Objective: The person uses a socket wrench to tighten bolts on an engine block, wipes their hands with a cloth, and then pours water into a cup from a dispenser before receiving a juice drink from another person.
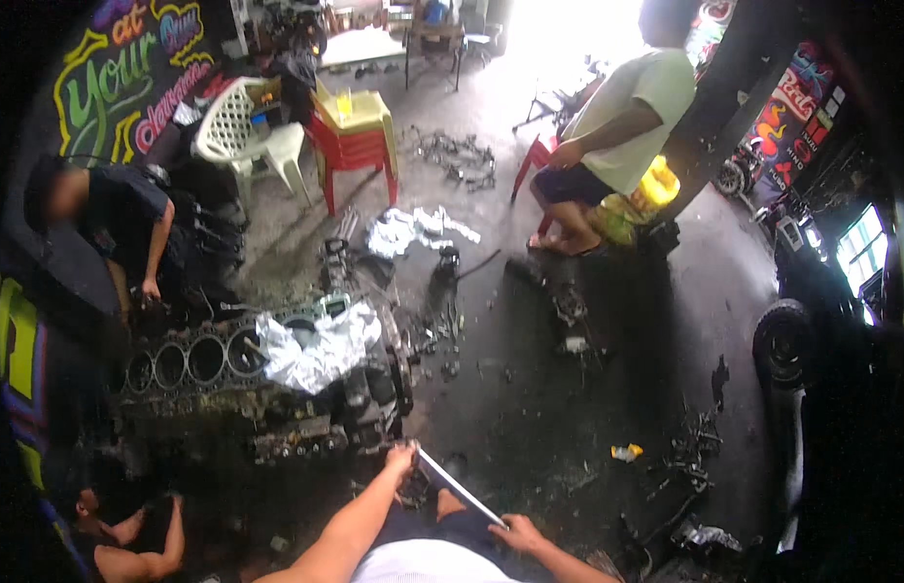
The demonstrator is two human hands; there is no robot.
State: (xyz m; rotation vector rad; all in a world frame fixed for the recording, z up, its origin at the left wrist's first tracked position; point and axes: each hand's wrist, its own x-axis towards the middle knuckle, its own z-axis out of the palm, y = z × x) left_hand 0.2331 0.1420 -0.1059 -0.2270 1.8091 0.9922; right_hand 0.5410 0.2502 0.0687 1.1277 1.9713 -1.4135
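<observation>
A long silver metal bar (457, 486) slants across the space in front of me, from upper left to lower right. Around its far end, close to the engine block's near right corner, my left hand (401, 457) is closed. My right hand (518, 534) grips the lower end. Whether the bar's far end meets a fitting is hidden by my left hand. The large engine block (190, 403) lies to the left with a row of round cylinder bores facing up. Crumpled silvery sheeting (321, 345) covers part of its top.
One co-worker (112, 223) bends over the block's far left; another (141, 544) crouches at lower left. A third person (617, 117) sits at the back right. Loose metal parts (695, 457) litter the floor at right. Stacked red and yellow chairs (355, 146) stand behind the block.
</observation>
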